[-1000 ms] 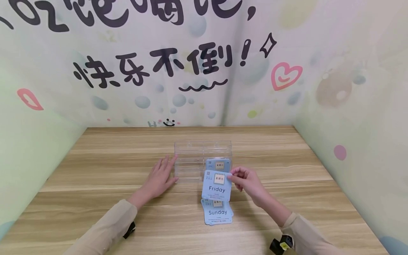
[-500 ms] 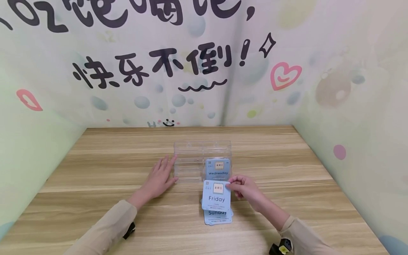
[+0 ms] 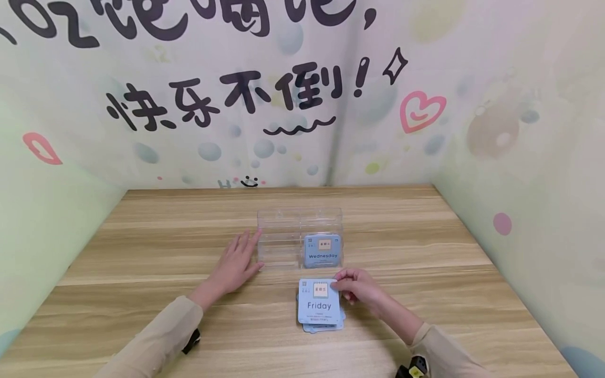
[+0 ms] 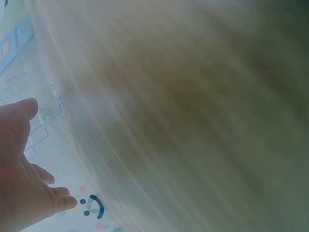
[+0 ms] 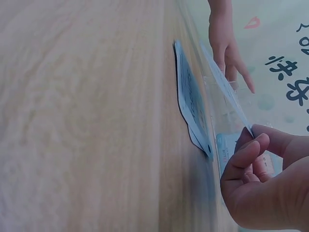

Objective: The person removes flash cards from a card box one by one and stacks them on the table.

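Note:
Between thumb and fingers, my right hand (image 3: 360,292) pinches the upper right corner of a light blue card reading Friday (image 3: 319,306). In the right wrist view this card (image 5: 227,89) is tilted and raised above a small pile of blue cards (image 5: 190,96) on the table. From the head, the Friday card covers most of that pile (image 3: 325,328). My left hand (image 3: 233,268) rests with its fingers extended against the left side of a clear plastic card holder (image 3: 279,253). A Wednesday card (image 3: 323,252) stands in the holder's lower right pocket.
The wood-grain table (image 3: 156,241) reaches a printed back curtain (image 3: 198,152) with black lettering, and pale walls stand on both sides. A wrist camera (image 3: 412,368) is strapped to the right sleeve.
My right hand has drawn the Friday card toward the front, away from the holder and over the pile, uncovering the Wednesday card and hiding the Sunday card. The left hand stays put.

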`<state>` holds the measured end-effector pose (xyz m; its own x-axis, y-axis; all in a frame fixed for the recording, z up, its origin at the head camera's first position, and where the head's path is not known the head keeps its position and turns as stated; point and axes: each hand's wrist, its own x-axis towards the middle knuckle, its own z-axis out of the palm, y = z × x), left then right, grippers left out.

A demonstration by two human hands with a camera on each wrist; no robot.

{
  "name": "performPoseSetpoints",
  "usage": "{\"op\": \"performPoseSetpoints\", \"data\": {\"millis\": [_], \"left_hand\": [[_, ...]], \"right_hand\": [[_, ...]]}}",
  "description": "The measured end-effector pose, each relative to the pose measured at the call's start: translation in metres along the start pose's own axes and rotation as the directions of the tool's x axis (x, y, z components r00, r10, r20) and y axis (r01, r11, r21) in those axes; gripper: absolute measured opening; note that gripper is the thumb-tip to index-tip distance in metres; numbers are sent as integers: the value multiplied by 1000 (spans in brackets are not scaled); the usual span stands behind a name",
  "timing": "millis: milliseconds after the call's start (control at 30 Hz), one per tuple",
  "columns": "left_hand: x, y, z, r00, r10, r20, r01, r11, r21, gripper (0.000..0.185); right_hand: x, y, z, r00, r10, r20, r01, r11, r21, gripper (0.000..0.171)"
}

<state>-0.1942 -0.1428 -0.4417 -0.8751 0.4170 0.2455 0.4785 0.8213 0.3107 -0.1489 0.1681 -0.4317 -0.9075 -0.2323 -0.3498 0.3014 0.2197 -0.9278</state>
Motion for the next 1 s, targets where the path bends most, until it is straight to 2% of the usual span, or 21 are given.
{"op": "performPoseSetpoints", "data": {"millis": [667,867,1000], "left_hand": [[0,2,-2,1000,2,-3,-2,1000,-11,78],[0,1,-1,1000,4,-5,-4,1000,-12,79],[0,0,0,1000,4,-7,-4,1000,-23,78]], "right_hand": [[1,6,5,999,10,-50,-11,1000,-22,16],[2,7,8,995,-10,-94,2,996,-88,17],[1,8,10,991,-54,-124,34,987,-158,15]]}}
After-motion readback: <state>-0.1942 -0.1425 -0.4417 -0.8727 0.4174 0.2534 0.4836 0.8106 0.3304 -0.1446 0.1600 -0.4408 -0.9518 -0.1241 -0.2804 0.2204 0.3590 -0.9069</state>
